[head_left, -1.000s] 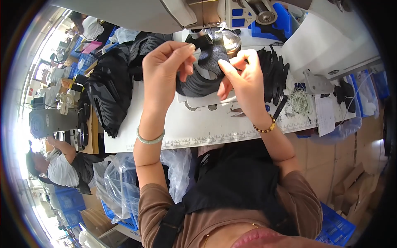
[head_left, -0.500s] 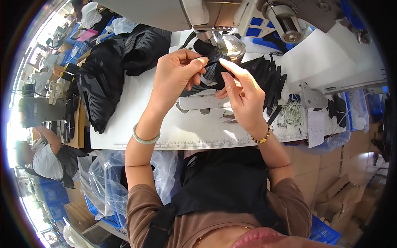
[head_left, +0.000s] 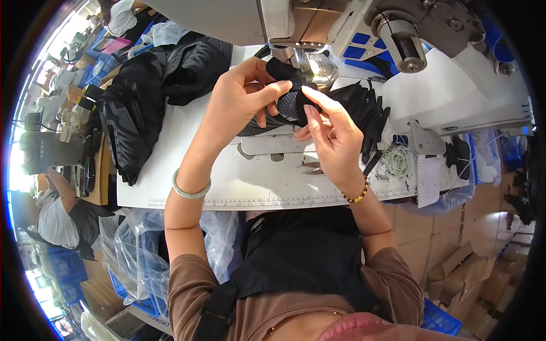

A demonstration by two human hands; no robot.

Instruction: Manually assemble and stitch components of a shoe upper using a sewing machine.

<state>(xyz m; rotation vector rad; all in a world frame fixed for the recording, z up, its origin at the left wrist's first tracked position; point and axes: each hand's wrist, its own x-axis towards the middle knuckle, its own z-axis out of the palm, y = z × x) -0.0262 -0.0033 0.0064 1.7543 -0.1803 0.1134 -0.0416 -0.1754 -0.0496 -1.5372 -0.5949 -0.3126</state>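
A black fabric piece with a grey-flecked woven patch (head_left: pixel 289 104) lies beneath the needle area of a sewing machine (head_left: pixel 291 55). My left hand (head_left: pixel 243 94) pinches its left edge between thumb and fingers. On the other side, my right hand (head_left: pixel 335 132) grips the right edge, with thumb and bent fingers close together. Part of the fabric is hidden behind my fingers and the machine's foot. Just left of my right hand lies a pair of small metal scissors (head_left: pixel 312 167). Several black strips (head_left: pixel 368 111) are heaped to the right.
Black patterned fabric pieces (head_left: pixel 133 111) are piled at the table's left. A ruler strip (head_left: pixel 244 202) runs along the front edge. Tangled pale thread (head_left: pixel 398 160) sits at the right. A plastic-lined blue crate (head_left: pixel 149 298) stands below left; another person (head_left: pixel 60 219) sits beyond.
The view has shifted slightly. My left hand's fingers have spread a little around the fabric, and its woven patch shows more. My right hand keeps nearly the same hold.
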